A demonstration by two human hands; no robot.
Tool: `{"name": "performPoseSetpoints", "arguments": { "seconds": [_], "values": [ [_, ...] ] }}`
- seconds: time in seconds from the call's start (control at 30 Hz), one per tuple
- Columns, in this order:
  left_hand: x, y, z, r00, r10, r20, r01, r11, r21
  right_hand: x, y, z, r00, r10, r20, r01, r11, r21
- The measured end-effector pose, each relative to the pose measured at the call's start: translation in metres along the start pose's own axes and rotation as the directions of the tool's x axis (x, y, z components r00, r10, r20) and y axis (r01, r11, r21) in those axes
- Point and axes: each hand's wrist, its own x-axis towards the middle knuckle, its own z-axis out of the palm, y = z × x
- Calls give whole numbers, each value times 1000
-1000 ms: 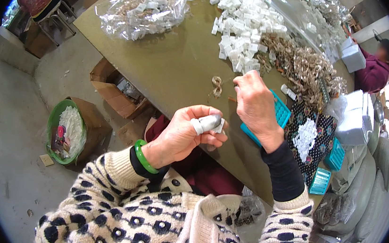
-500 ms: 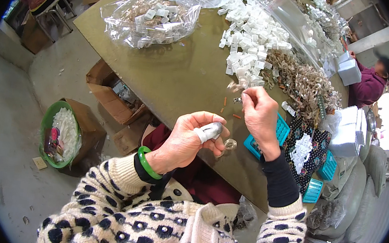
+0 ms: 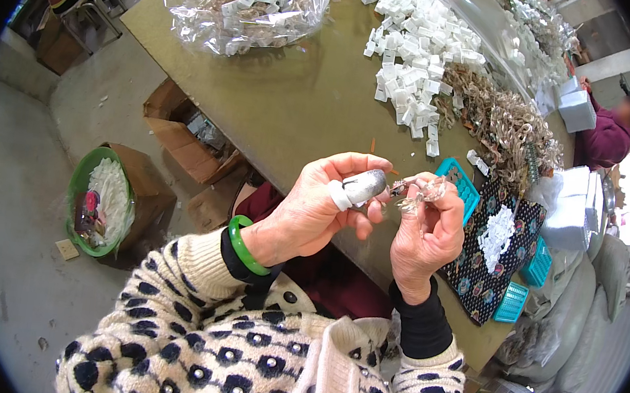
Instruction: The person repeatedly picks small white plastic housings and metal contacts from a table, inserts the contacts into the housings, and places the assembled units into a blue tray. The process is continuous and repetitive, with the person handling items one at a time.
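My left hand [image 3: 313, 212], a green bangle on its wrist, is closed, one finger covered by a grey cap with a white band [image 3: 358, 189]. What its fingertips pinch is hidden. Close against them, my right hand [image 3: 425, 243] grips a small bundle of clear, brownish coiled cord [image 3: 423, 193] with a dark end towards the left fingers. Both hands are raised over the near table edge. Just beyond the right hand lies a teal plastic basket [image 3: 460, 187]. A thin orange strip [image 3: 372, 146] rests on the table beyond my left hand.
White plastic pieces [image 3: 420, 77] are heaped at the far side, beside a tangle of clear cords [image 3: 503, 120]. A filled clear bag [image 3: 245, 16] sits far left. Small white bits [image 3: 495, 238] lie on patterned dark cloth [image 3: 468, 278]. Beyond, right, is a person [image 3: 613, 136]. Left stands a green tub [image 3: 80, 206].
My right hand has come back from near the white heap towards my body, bringing the cord bundle up against my left fingers. The clear loop below my left hand no longer shows there.
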Motion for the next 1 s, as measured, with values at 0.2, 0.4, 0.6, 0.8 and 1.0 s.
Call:
{"name": "performPoseSetpoints", "arguments": {
  "seconds": [0.2, 0.4, 0.6, 0.8, 1.0],
  "values": [
    [-8, -9, 8, 983, -184, -17, 180, 975, -132, -10, -3, -7, 981, -193, 29, 195, 964, -182],
    [-7, -4, 14, 995, -2, -104, 22, 980, 197, -8, -14, -26, 995, 38, 92, -46, 995, 91],
    [-7, -11, 23, 935, 350, 58, -249, 530, 810, -14, -31, -30, 842, 484, 239, -526, 834, 166],
    [-10, -11, 24, 934, 353, 45, -253, 571, 781, -19, -29, -30, 941, 331, 71, -335, 940, 55],
    [-12, -9, 20, 997, -57, -60, 72, 957, 282, -22, -27, -36, 968, 222, 115, -206, 969, -133]
  ]
}}
